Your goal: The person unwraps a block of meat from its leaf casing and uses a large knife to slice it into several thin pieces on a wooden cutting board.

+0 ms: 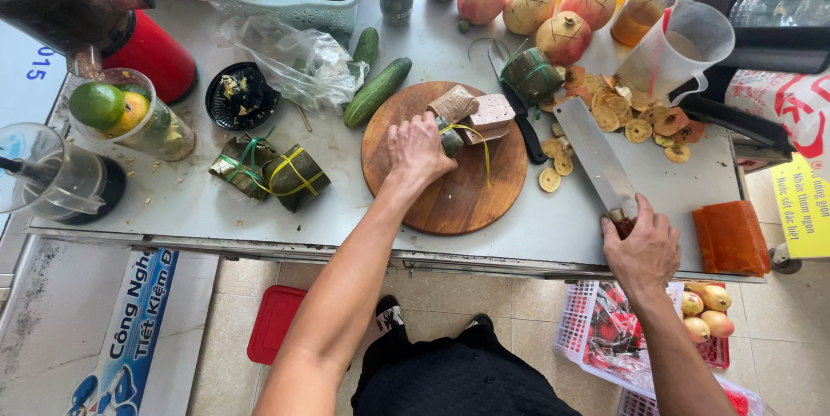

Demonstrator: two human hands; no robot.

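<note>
My left hand [418, 150] rests on a round wooden cutting board [450, 200], fingers on a leaf-wrapped cake piece with a yellow string [452, 137]. Two brownish cut cake pieces [480, 112] lie just beyond it on the board. My right hand [641, 247] grips the handle of a broad cleaver [593, 153], whose blade lies flat on the steel table [216, 208] to the right of the board.
Two tied leaf-wrapped cakes [275, 171] lie left of the board, another [532, 75] behind it beside a black-handled knife [517, 105]. Cucumbers [377, 91], pomegranates [564, 35], dried fruit slices [635, 118], cups, a measuring jug [679, 48], an orange block [731, 237] and baskets surround them.
</note>
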